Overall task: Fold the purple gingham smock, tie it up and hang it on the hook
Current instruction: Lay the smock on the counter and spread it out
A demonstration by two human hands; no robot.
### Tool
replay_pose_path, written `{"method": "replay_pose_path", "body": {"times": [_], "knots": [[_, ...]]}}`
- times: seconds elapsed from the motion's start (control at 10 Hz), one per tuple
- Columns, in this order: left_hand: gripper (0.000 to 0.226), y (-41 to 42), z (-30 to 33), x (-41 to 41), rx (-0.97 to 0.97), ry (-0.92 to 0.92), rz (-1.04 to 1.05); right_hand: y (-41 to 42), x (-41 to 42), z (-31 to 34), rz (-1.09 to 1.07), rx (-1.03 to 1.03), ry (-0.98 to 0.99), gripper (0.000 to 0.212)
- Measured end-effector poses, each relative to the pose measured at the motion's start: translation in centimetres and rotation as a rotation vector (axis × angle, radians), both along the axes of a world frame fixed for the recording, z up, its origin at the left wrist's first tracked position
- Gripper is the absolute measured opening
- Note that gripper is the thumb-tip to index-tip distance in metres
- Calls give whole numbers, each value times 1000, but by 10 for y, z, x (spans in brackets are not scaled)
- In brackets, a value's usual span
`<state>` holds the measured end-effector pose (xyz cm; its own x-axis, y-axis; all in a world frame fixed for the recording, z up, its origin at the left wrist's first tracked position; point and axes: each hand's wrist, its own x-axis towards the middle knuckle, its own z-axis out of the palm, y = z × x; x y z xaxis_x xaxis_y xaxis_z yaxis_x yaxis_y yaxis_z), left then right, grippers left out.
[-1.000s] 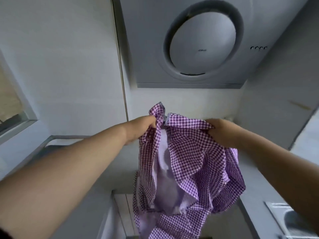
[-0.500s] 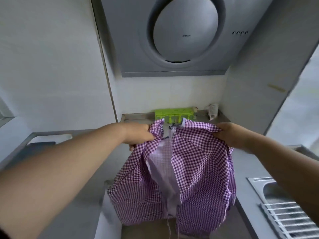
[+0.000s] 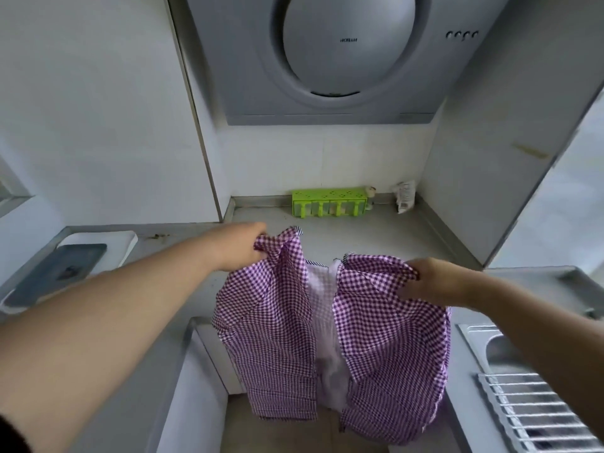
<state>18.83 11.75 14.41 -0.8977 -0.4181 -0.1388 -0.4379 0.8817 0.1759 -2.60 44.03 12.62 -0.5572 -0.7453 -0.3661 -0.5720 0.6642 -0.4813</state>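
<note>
The purple gingham smock is held spread mid-frame, its upper corners pinched by the left hand and right hand.

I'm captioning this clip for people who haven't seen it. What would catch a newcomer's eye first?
The purple gingham cotton smock at centre, held up by its top corners, left hand and right hand gripping it. Above looms a grey range hood with a big round panel; a lime-green plastic box sits against the back wall.

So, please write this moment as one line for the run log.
step: smock held open, not folded | left hand: grips smock top corner | right hand: grips other top corner | smock: hangs over counter gap | hook: not in view
</note>
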Motion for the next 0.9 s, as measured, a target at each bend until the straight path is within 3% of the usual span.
{"method": "replay_pose_path", "body": {"times": [0.1,0.2,0.3,0.4,0.5,0.6,0.7,0.8,0.9], "knots": [[50,11,-17,4,329,-181,70,9,2,-17,71,139,18,16],[63,35,-45,8,201,-754,-6,15,4,-47,195,374,-17,35],[36,32,-45,1,179,-465,153,3,5,-64,370,448,196,37],[28,27,-19,-9,140,500,512,-24,-16,-26,-140,-254,386,5],[23,44,-17,3,-138,721,146,-31,-13,6,-251,-907,611,5],[25,60,-66,25,-23,-633,-142,-23,15,-49,483,-136,587,22],[38,67,-91,32,176,-939,-87,0,37,-92,661,538,127,30],[40,48,-86,24,172,-437,35,-2,23,-83,443,240,78,29],[35,33,-69,21,229,-255,107,-13,1,-65,334,125,123,11]]}}
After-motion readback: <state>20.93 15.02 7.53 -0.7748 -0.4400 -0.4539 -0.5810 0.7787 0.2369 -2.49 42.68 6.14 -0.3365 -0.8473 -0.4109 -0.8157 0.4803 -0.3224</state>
